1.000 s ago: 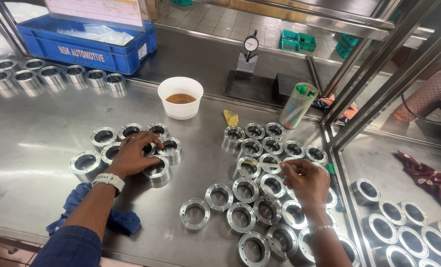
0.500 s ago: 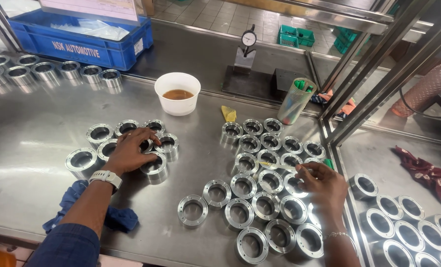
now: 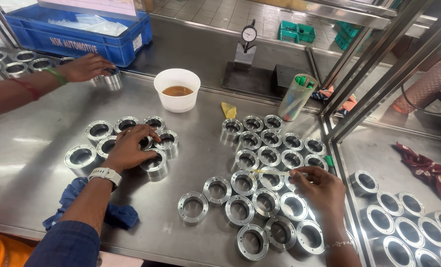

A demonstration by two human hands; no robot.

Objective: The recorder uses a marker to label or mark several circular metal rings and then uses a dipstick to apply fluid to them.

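Left hand [image 3: 129, 147]: bare, no glove, no rings visible.
Left wrist: white watch [image 3: 106, 174] with a smooth, light-coloured band, worn snug.
Left arm: dark blue denim-like sleeve [image 3: 65, 247], its cuff ending partway up the forearm.
Right hand [image 3: 319, 190]: bare, no glove.
Right wrist: thin silver chain bracelet [image 3: 338, 244] of small links; no sleeve in view.

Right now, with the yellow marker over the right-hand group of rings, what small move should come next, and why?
Probably lower the yellow marker in the right hand onto the metal ring beneath its tip; it hovers just above. The left hand rests on the other cluster.
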